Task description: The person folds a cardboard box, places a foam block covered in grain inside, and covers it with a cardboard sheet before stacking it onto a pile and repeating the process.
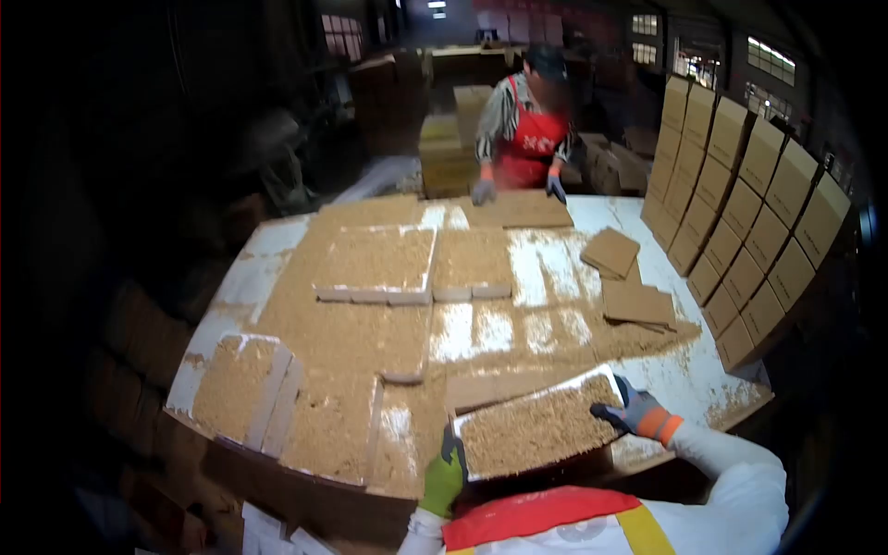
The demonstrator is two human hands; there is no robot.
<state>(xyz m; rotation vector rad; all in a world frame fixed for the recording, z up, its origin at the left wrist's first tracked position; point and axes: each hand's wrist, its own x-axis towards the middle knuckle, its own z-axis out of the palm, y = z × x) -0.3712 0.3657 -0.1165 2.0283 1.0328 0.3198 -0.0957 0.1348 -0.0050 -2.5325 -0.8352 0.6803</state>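
A shallow white-edged box [538, 424], filled to the top with brown, sawdust-like loose material, is tilted at the near edge of the table, between my hands. My left hand [446, 474], in a green glove with dark fingers, grips its left end. At the right end my right hand [636, 413], gloved in grey and orange, is closed over the corner, with fingers reaching onto the fill. Just behind the box lies a flat cardboard piece [495, 387]. The underside of the box is hidden.
Brown material covers much of the white table [647, 370]. More filled boxes [379, 259] sit farther back and a filled box [236, 384] at the left. Cardboard pieces [638, 303] lie right. Stacked cartons [740, 213] line the right edge. A co-worker [532, 139] handles cardboard [523, 210] opposite.
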